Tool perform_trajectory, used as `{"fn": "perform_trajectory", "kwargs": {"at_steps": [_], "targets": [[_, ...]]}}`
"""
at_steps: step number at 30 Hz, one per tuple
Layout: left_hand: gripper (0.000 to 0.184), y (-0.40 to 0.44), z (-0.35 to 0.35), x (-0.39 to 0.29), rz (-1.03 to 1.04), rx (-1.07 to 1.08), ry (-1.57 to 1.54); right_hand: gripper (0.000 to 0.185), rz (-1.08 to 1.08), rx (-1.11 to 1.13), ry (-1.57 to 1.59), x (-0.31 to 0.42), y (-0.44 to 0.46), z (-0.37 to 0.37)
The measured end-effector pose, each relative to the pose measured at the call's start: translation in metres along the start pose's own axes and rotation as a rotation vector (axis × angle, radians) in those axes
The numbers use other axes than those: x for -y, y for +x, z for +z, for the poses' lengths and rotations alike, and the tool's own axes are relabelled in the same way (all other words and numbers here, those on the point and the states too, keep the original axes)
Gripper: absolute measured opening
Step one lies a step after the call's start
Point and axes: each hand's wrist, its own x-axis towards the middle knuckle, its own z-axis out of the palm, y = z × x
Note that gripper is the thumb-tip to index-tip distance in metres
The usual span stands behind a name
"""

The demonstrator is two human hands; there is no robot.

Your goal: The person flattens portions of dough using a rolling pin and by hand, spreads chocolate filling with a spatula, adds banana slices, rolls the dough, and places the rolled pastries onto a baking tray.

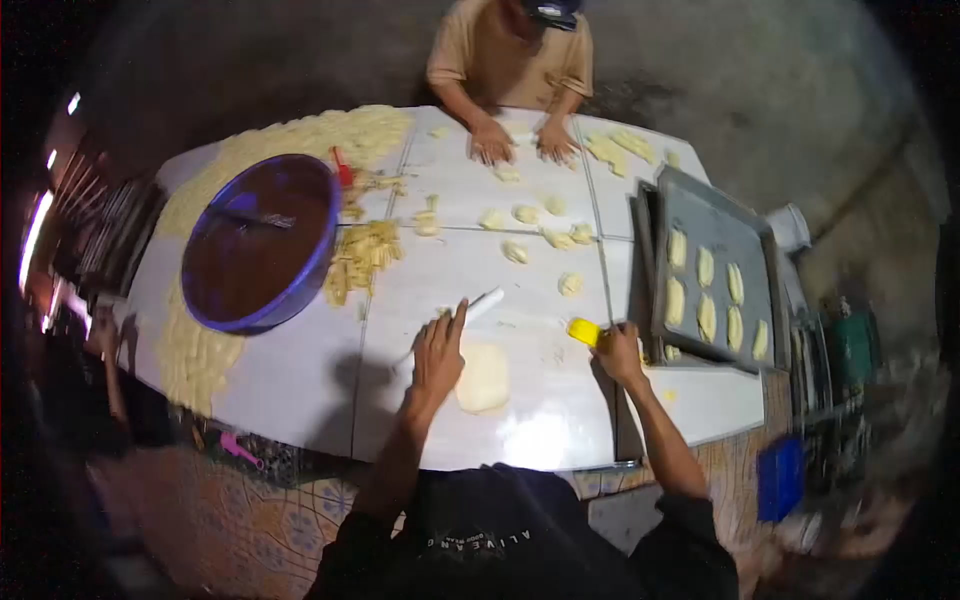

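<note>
My left hand [438, 352] is closed over a white rolling pin [485, 305], which slants up to the right from under the fingers. Just below and right of that hand, a flat, rounded sheet of pale dough [483, 380] lies on the table. My right hand [620, 352] grips a yellow tool [583, 332] whose broad end points left; its exact kind is unclear and its handle is hidden in the fist. Beyond both hands, several small dough lumps [526, 214] are scattered on the white tabletop [440, 275].
A large blue tub [332, 250] with brown contents stands left beside cut yellow strips [362, 255]. Shaped dough pieces [310, 128] cover the far left edge. A metal tray [725, 205] holding dough rolls sits right. Opposite, a co-worker's hands [520, 142] rest on the table.
</note>
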Motion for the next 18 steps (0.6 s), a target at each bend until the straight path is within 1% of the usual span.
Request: {"fn": "perform_trajectory", "kwargs": {"at_steps": [1, 2, 3, 4, 5, 6, 7, 8, 9, 10, 11, 13, 14, 16, 17, 18], "targets": [[0.079, -0.011, -0.011, 0.002, -0.053, -0.093, 0.048, 0.045, 0.043, 0.163, 0.124, -0.012, 0.008, 0.005], [0.077, -0.029, -0.016, 0.009, -0.104, -0.124, 0.103, 0.046, 0.04, 0.191, 0.092, -0.016, 0.01, 0.01], [0.076, -0.044, -0.042, 0.002, -0.186, -0.127, 0.102, 0.047, 0.205, 0.239, 0.319, -0.018, 0.012, 0.007], [0.074, -0.065, -0.056, 0.009, -0.261, -0.123, 0.154, 0.049, 0.144, 0.18, 0.255, -0.001, 0.015, -0.007], [0.072, -0.09, -0.059, 0.02, -0.345, -0.148, 0.181, 0.049, 0.138, 0.083, 0.315, 0.007, 0.014, -0.012], [0.068, -0.118, -0.056, 0.024, -0.503, -0.112, 0.285, 0.044, 0.159, 0.132, 0.127, -0.004, 0.016, -0.004], [0.065, -0.143, -0.057, 0.029, -0.664, -0.071, 0.381, 0.045, 0.065, 0.153, 0.074, -0.007, 0.014, 0.001], [0.063, -0.158, -0.064, 0.034, -0.694, -0.109, 0.378, 0.048, 0.088, 0.157, 0.086, -0.014, 0.012, 0.005], [0.061, -0.175, -0.077, 0.041, -0.718, -0.144, 0.37, 0.05, 0.181, 0.186, 0.087, -0.001, 0.012, -0.002], [0.06, -0.181, -0.081, 0.04, -0.739, -0.18, 0.38, 0.05, 0.156, 0.157, 0.233, -0.01, 0.009, -0.002], [0.058, -0.188, -0.085, 0.04, -0.76, -0.216, 0.388, 0.046, 0.258, 0.126, 0.22, -0.022, 0.011, 0.01], [0.055, -0.187, -0.086, 0.038, -0.801, -0.283, 0.447, 0.042, 0.286, 0.278, 0.268, -0.04, 0.018, 0.018], [0.056, -0.184, -0.085, 0.037, -0.882, -0.265, 0.38, 0.034, 0.185, 0.193, 0.313, -0.027, 0.018, 0.015], [0.056, -0.18, -0.085, 0.039, -0.846, -0.333, 0.389, 0.029, 0.102, 0.166, 0.499, 0.012, 0.024, 0.015], [0.057, -0.179, -0.084, 0.041, -0.822, -0.365, 0.395, 0.035, 0.123, 0.224, 0.638, 0.036, 0.033, 0.013], [0.058, -0.179, -0.078, 0.046, -0.838, -0.367, 0.384, 0.039, 0.115, 0.37, 0.708, 0.085, 0.041, -0.008]]}}
